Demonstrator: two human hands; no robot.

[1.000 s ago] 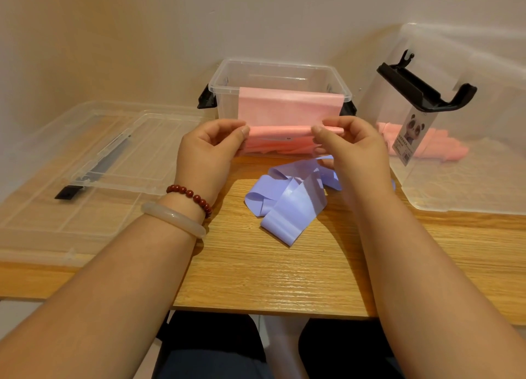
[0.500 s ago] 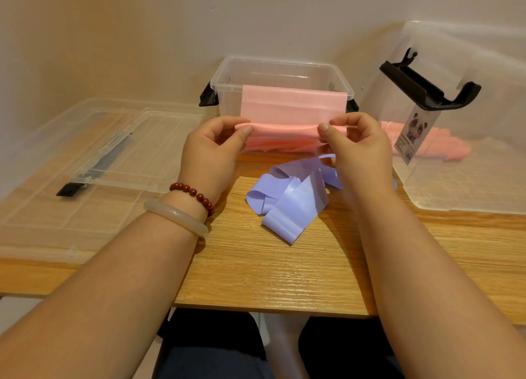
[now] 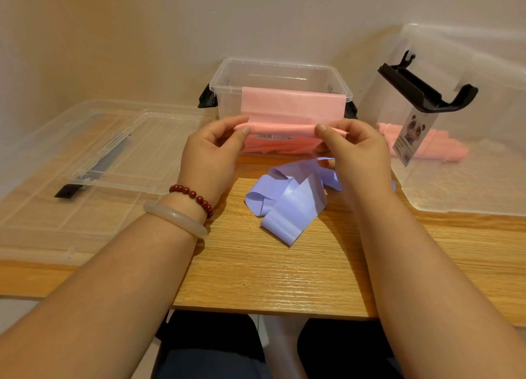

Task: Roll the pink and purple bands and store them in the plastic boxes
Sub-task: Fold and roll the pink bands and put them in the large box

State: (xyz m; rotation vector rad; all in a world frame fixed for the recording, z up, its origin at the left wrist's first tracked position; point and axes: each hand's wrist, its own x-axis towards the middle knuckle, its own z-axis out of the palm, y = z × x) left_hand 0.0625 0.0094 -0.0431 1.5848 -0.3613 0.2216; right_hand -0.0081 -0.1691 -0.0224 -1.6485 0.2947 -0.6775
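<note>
Nearest me on the desk (image 3: 256,279) lies one purple band (image 3: 287,202), loose, unrolled, looped over itself. On my left wrist I count two bracelets: one red bead string (image 3: 193,193), one pale bangle (image 3: 176,217). Just beyond, both hands hold one pink band (image 3: 293,105). The left hand (image 3: 210,156) and the right hand (image 3: 355,153) each pinch its near edge between thumb and fingers, above the desk. The band's far part drapes over the front rim of the small clear box (image 3: 281,68). Far left, two clear lids (image 3: 113,162) lie flat, stacked. Far right stands one big clear box (image 3: 469,179) with pink rolls (image 3: 421,145) inside, number unclear. Two boxes total.
</note>
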